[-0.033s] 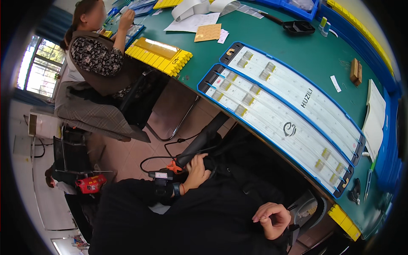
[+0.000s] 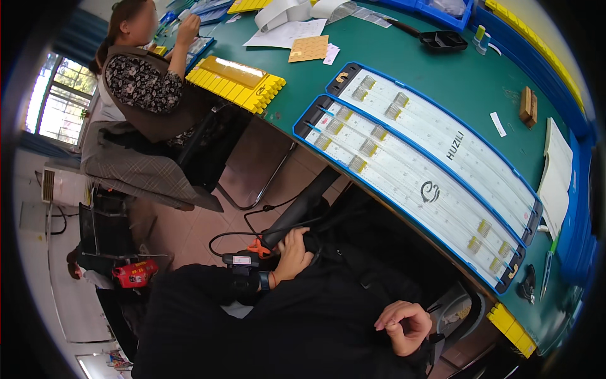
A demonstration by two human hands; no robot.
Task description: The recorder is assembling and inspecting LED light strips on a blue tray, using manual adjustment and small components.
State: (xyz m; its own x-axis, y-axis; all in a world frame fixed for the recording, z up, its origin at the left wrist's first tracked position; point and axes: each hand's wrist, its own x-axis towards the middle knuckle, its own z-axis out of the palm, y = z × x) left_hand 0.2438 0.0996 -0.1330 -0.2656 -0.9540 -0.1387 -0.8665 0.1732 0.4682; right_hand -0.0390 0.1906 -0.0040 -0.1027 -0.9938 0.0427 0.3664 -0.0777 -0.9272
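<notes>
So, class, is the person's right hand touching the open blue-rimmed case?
Apart. The head view shows the edge of the green table and a clear gap between the right hand and the case.

Barred window point(image 2: 68, 95) upper L, v. bright daylight thru it; dk blue curtain point(image 2: 77, 45) above. White wall point(image 2: 79, 303) down far L. Boxy white appliance point(image 2: 68, 184) stands by wall, below window. Floor point(image 2: 189, 230): pinkish sq. tiles. Workbench point(image 2: 385, 57), green top, fills upper R, curved by lens. Bent metal chair leg point(image 2: 273, 182) nr bench; dk chair point(image 2: 104, 234) farther L. Bright patch point(image 2: 93, 367) btm L, source unclear.
</notes>
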